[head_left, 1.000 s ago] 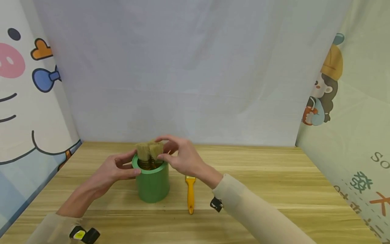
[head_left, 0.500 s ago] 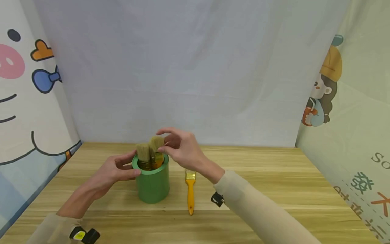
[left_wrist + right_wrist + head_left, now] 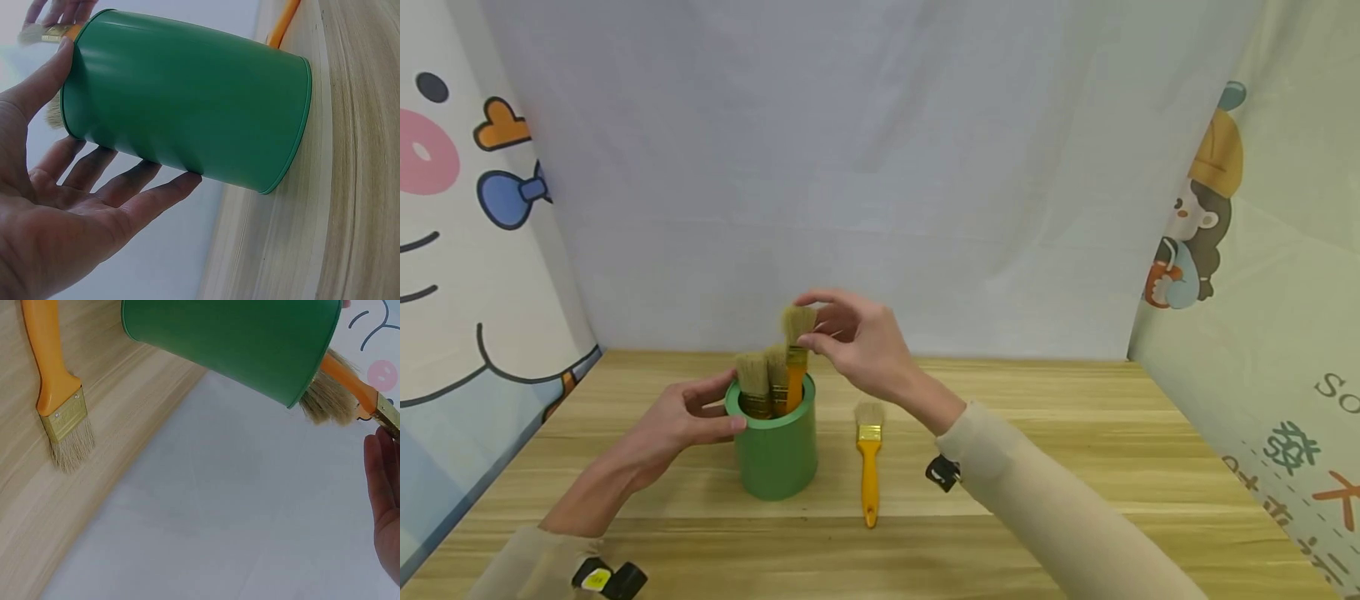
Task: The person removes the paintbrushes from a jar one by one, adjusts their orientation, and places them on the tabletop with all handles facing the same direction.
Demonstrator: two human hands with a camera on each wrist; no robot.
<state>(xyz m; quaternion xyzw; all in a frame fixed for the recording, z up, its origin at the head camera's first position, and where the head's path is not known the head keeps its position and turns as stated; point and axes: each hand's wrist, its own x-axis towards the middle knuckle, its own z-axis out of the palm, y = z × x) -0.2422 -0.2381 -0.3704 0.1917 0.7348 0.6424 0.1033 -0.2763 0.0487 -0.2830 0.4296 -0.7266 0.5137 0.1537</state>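
Note:
A green cylindrical pot (image 3: 778, 462) stands upright on the table in the head view. My left hand (image 3: 679, 415) holds its left side, with the thumb at the near rim and the fingers along the wall. Above the pot, my right hand (image 3: 861, 343) pinches a paintbrush (image 3: 795, 383) near its metal band, bristles up. The lower end of that orange handle is hidden inside the pot. Two other paintbrushes, a left one (image 3: 754, 385) and a middle one (image 3: 778, 379), stand in the pot with bristles upward. The right wrist view catches the held paintbrush (image 3: 359, 387) rising from the rim.
Right of the pot, another paintbrush (image 3: 869, 475) with an orange handle lies on the wooden table (image 3: 1037, 467), bristles pointing away from me. A pale cloth (image 3: 880, 183) hangs behind the table, and printed cloths flank it on both sides.
My right hand has moved up and slightly right, drawing one paintbrush partly out of the pot so its orange handle shows. My left hand and the pot have stayed in place.

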